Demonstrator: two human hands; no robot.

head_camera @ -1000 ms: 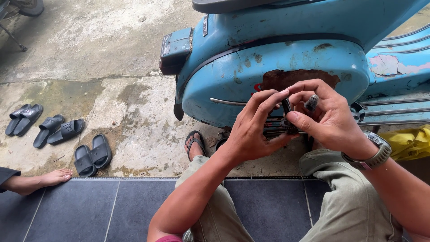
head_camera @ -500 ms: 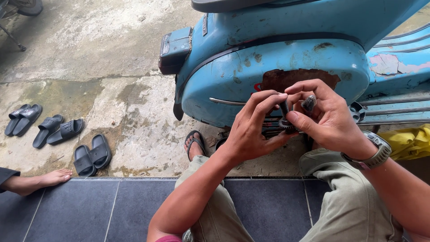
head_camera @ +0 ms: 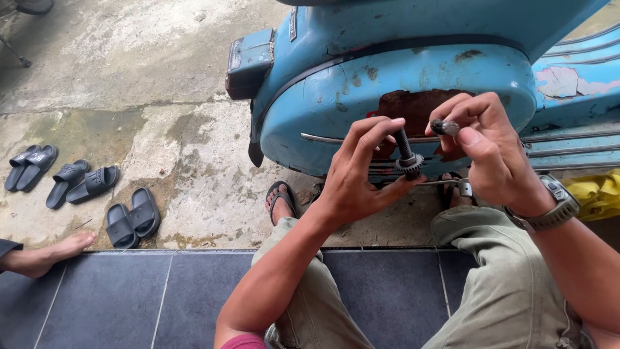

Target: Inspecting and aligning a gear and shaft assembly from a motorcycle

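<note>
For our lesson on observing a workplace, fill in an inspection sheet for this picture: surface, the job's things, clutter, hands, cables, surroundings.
Surface: stained concrete ground, edged by a dark tiled step where the person sits.
Job's things: geared shaft held upright; small dark part held apart from it.
Clutter: three pairs of dark slippers on the concrete.
Hands: left hand grips the geared shaft; right hand pinches the small dark part, a watch on its wrist.
Cables: nothing seen.
Surroundings: blue scooter with a rust patch, close in front; another person's bare foot at the left edge; yellow cloth at right.
</note>
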